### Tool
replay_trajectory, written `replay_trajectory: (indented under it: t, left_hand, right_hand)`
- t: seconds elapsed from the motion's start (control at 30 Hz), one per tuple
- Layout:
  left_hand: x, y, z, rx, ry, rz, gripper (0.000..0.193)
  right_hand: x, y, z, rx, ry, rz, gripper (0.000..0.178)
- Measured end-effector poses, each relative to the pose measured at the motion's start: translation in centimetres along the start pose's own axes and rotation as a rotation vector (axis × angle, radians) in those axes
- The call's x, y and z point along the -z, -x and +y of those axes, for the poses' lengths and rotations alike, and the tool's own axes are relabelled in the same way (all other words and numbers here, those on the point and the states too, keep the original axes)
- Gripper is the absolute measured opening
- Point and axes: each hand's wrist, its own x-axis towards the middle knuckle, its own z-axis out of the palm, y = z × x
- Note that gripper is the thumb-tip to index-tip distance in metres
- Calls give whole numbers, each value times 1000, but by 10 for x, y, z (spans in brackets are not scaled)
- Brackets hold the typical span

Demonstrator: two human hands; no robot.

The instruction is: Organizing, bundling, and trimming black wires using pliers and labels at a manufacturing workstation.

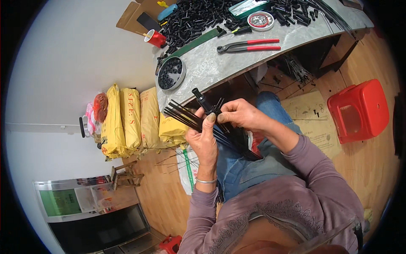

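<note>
Over my lap I hold a dark umbrella frame (pixel 203 100), with a black stepped tube at its top and thin black ribs (pixel 184 116) fanning out to the left. My left hand (pixel 204 142) is closed round the ribs, its thumb pressed just below the tube. From the other side my right hand (pixel 243 114) pinches at the same joint, thumb and fingertips together. What exactly lies between the right fingertips is hidden. The lower part of the rib bundle rests across my jeans (pixel 237 169).
On the grey table (pixel 203 63) ahead lie red-handled pincers (pixel 249 45), a round tin of small black parts (pixel 171 73), a white dish (pixel 260 20) and a heap of black tubular pieces (pixel 194 25). A red stool (pixel 359 110) stands right; yellow sacks (pixel 130 116) stand left.
</note>
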Motion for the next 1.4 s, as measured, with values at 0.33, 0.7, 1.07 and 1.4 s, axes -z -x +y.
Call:
replay_trajectory:
  t: [0.33, 0.7, 1.07, 1.4]
  left_hand:
    - [20, -4, 22, 65, -162, -111, 30]
    - [34, -11, 12, 196, 103, -247, 39]
    - [36, -10, 2, 257, 330, -253, 38]
    - [44, -18, 8, 308, 307, -454, 43]
  right_hand:
    - [-15, 8, -11, 26, 254, -4, 28]
    - [-15, 8, -11, -106, 31, -112, 36]
    - [-13, 8, -15, -188, 26, -77, 41]
    - [-15, 9, -20, -216, 29, -92, 43]
